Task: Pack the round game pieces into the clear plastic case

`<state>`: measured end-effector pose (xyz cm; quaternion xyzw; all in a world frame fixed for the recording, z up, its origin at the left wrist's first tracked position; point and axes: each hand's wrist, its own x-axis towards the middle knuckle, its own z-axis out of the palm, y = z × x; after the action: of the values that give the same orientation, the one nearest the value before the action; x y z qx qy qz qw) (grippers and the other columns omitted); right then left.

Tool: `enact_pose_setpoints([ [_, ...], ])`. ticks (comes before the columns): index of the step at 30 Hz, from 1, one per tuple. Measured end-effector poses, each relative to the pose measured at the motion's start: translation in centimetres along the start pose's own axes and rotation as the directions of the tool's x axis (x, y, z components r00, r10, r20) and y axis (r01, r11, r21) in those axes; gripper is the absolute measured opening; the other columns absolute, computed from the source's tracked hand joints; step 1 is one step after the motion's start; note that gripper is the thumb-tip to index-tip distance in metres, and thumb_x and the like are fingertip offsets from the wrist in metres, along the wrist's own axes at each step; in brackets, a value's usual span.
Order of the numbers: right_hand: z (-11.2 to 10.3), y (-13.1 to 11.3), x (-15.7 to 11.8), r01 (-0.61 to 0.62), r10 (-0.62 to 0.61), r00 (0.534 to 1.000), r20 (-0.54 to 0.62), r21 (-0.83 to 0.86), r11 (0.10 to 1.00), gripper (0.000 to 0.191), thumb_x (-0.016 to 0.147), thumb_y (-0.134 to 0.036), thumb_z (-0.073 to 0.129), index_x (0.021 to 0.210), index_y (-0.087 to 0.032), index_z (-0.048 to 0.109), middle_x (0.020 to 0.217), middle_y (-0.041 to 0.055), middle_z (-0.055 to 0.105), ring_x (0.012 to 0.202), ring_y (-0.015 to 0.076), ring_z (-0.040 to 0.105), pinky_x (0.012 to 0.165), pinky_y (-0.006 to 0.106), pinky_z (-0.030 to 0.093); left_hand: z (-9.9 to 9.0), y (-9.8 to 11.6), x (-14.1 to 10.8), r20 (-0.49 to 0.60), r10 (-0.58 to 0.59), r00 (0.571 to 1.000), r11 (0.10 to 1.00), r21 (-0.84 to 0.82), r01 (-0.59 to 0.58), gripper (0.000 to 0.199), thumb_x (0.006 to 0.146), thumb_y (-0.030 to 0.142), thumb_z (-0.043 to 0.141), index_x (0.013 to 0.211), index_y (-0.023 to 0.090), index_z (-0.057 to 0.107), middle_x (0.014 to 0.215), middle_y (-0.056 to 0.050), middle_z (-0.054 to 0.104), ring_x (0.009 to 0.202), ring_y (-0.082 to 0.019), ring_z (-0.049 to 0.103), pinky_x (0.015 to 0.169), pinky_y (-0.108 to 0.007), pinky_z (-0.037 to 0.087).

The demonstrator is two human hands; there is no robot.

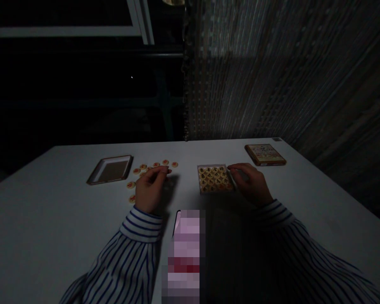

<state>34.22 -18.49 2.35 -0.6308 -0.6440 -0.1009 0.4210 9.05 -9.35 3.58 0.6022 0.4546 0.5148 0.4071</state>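
Note:
A small shallow box sits on the table, filled with rows of round xiangqi pieces, most with black characters and some with red in the lowest rows. At its upper right corner my right hand is closed, fingertips against the edge. Left of the box, loose xiangqi pieces with red characters lie scattered on the tabletop. My left hand is over them with thumb and fingers pinched together, covering part of the group. Whatever may be between those fingertips is too dark and small to make out.
A shallow tray-like lid lies open side up at the left. Toward the back right corner is a closed flat box with printed characters. A phone with a blurred screen lies between my forearms. Behind the white table hangs a string curtain.

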Motion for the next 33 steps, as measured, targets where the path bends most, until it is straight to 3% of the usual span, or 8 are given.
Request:
enact_pose_setpoints([
  [7, 0.2, 0.0, -0.1, 0.010, -0.010, 1.000, -0.008, 0.021, 1.000, 0.019, 0.080, -0.027, 0.046, 0.087, -0.019, 0.062, 0.084, 0.0063, 0.065, 0.082, 0.0203, 0.059, 0.075, 0.037, 0.047, -2.6, 0.7, 1.2, -0.042, 0.055, 0.998, 0.994, 0.094, -0.051, 0.024, 0.070, 0.035, 0.056, 0.081, 0.016, 0.066, 0.082, -0.005, 0.067, 0.067, -0.013, 0.059, 0.057, -0.022, 0.045],
  [13, 0.3, -0.3, -0.2, -0.019, 0.019, 0.999, 0.028, 0.026, 0.999, 0.018, 0.080, -0.027, 0.047, 0.087, -0.018, 0.062, 0.086, 0.0067, 0.065, 0.082, 0.0205, 0.059, 0.075, 0.037, 0.047, -4.8, 0.0, 1.8, -0.103, 0.065, 0.993, 0.987, 0.152, -0.049, 0.025, 0.068, 0.035, 0.058, 0.080, 0.015, 0.065, 0.079, -0.005, 0.067, 0.071, -0.015, 0.061, 0.064, -0.024, 0.047],
  [20, 0.4, -0.4, -0.3, -0.074, 0.072, 0.997, 0.030, 0.088, 0.993, 0.018, 0.080, -0.028, 0.049, 0.088, -0.018, 0.061, 0.087, 0.0059, 0.064, 0.084, 0.0187, 0.059, 0.075, 0.033, 0.047, -6.0, -1.1, 1.6, -0.092, 0.103, 0.990, 0.946, 0.315, -0.069, 0.026, 0.069, 0.037, 0.056, 0.077, 0.015, 0.066, 0.073, -0.005, 0.067, 0.067, -0.016, 0.061, 0.058, -0.023, 0.046],
  [27, 0.4, -1.6, 0.4, -0.145, 0.142, 0.989, 0.035, 0.129, 0.981, 0.020, 0.079, -0.031, 0.050, 0.088, -0.018, 0.062, 0.087, 0.0049, 0.065, 0.084, 0.0182, 0.059, 0.077, 0.033, 0.047, -7.0, -2.5, 1.9, 0.156, 0.289, 0.945, 0.778, 0.537, -0.327, 0.025, 0.071, 0.038, 0.054, 0.079, 0.017, 0.066, 0.094, -0.008, 0.066, 0.093, -0.021, 0.058, 0.083, -0.034, 0.044],
  [33, 0.5, -3.5, 1.6, -0.151, 0.131, 0.983, 0.128, 0.160, 0.975, 0.023, 0.080, -0.032, 0.048, 0.089, -0.017, 0.063, 0.088, 0.0048, 0.065, 0.082, 0.0176, 0.060, 0.070, 0.029, 0.048, -8.0, -3.2, 2.2, 0.359, 0.282, 0.890, 0.661, 0.599, -0.451, 0.024, 0.070, 0.039, 0.055, 0.076, 0.018, 0.066, 0.104, -0.009, 0.063, 0.100, -0.024, 0.054, 0.090, -0.041, 0.039],
])
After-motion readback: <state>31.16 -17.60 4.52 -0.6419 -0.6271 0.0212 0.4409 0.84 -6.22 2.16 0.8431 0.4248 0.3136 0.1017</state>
